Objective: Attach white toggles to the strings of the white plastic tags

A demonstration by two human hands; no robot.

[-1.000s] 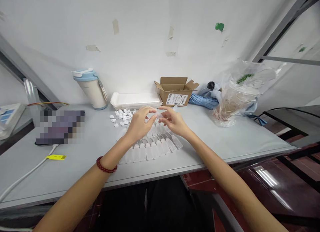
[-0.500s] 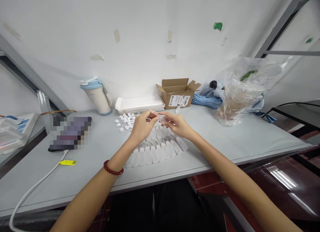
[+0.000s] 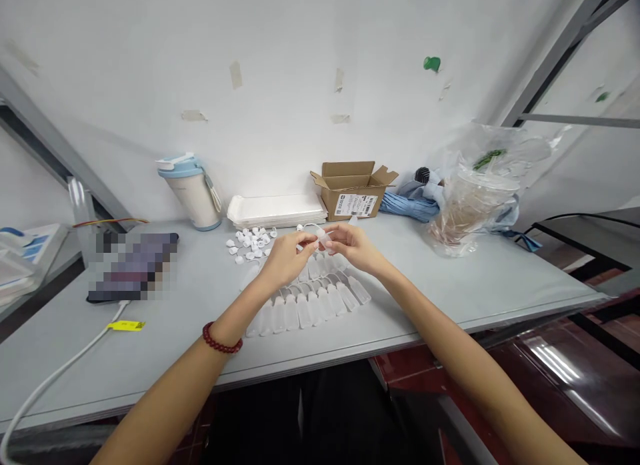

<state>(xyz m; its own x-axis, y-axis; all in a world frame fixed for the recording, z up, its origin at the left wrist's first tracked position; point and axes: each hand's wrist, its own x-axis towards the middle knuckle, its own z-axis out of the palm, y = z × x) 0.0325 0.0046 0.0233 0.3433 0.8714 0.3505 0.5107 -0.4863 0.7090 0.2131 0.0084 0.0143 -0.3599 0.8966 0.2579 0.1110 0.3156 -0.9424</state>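
Observation:
Above the desk, both hands meet around a small translucent plastic bottle (image 3: 323,237) with a thin looped strap arching over its top. My right hand (image 3: 356,249) grips the bottle between thumb and fingers. My left hand (image 3: 286,257) is closed in a pinch at the bottle's neck end; its fingertips partly cover what they grip. Below the hands, similar translucent bottles (image 3: 304,310) lie in rows, their thin straps looping at the tops. A scatter of small white caps (image 3: 249,241) lies just left of the hands.
Behind stand a stack of white trays (image 3: 277,211) and an open cardboard box (image 3: 355,205). A tumbler (image 3: 193,195) and a phone with a cable (image 3: 135,266) are on the left. Blue cloth (image 3: 410,206) and a bagged cup (image 3: 470,205) sit at the right. The desk's front edge runs below.
The hands have turned the bottle so that its top and looped strap now show between them. My right fingers have curled in more around it. The view has shifted slightly.

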